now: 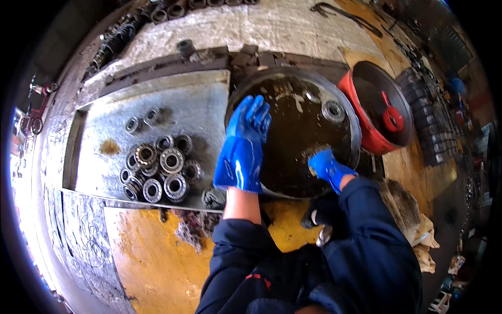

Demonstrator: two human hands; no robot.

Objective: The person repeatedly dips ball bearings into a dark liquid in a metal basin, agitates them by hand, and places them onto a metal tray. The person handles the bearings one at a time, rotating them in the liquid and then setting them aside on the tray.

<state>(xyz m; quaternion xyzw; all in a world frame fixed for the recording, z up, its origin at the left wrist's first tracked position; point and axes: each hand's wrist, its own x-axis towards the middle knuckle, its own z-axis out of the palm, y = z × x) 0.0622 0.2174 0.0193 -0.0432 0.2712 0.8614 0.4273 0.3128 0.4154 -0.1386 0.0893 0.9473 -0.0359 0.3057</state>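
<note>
Here, left hand (243,146) in blue rubber glove — fingers spread flat, holding nothing, resting on rim of round dark metal basin of murky liquid (293,97). Right hand (327,166), gloved same, dips into liquid at near edge — grip cannot tell. Steel ring bearing (333,111) lies in basin, far side. Heap of grey bearings (159,167) on galvanised sheet tray (198,99) left; red plastic bucket (366,131) right.

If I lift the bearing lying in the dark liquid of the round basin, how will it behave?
The bearing is a thick metal ring, so probably heavy for its size and stiff. It sits in dark liquid in the basin, so it is likely slippery, even for the gloved right hand. On edge it might roll.
</note>
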